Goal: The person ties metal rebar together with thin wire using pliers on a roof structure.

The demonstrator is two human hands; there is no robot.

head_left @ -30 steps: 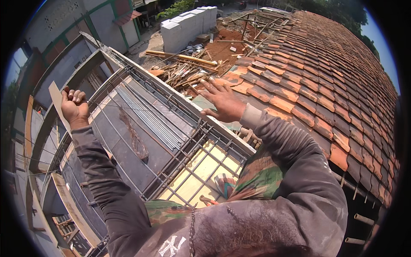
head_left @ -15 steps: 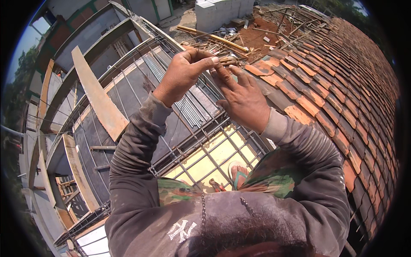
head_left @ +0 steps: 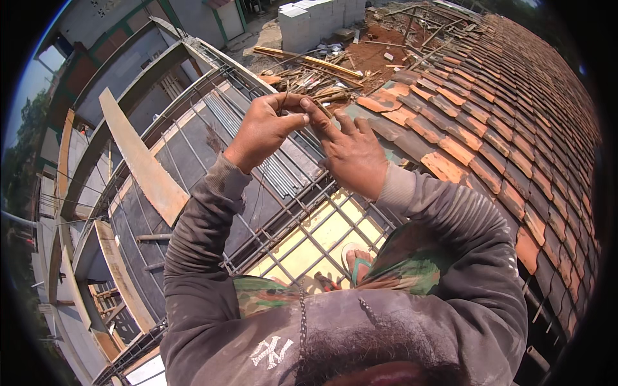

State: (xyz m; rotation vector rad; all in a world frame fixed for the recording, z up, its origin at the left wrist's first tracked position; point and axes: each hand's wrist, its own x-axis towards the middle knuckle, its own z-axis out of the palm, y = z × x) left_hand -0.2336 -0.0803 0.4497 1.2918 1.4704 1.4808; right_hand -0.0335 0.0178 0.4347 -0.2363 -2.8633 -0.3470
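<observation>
My left hand [head_left: 261, 132] is raised in front of me, its thumb and forefinger pinched on a thin dark wire [head_left: 263, 183] that dangles below the palm. Close against it, my right hand [head_left: 356, 154] touches the left fingertips with its forefinger, and its other fingers are bent. The wire is very fine, and its ends at the fingertips are hard to make out. Beneath both hands lies a grid of steel reinforcing bars [head_left: 313, 225] over a yellow panel [head_left: 308, 239]. A small tool with reddish handles [head_left: 328, 282], possibly pincers, lies between my feet.
Clay roof tiles [head_left: 479, 132] slope along my right side. Leftward, a long wooden board [head_left: 138, 151] leans across concrete beams [head_left: 151, 71]. A bundle of thin metal rods [head_left: 281, 170] rests on dark panels ahead. Below, scrap timber [head_left: 322, 77] lies beside a grey block wall [head_left: 318, 26].
My view has shifted slightly, so the surroundings sit a little left and higher. Both hands stay together at the wire, with small finger movements; the right fingers have curled slightly.
</observation>
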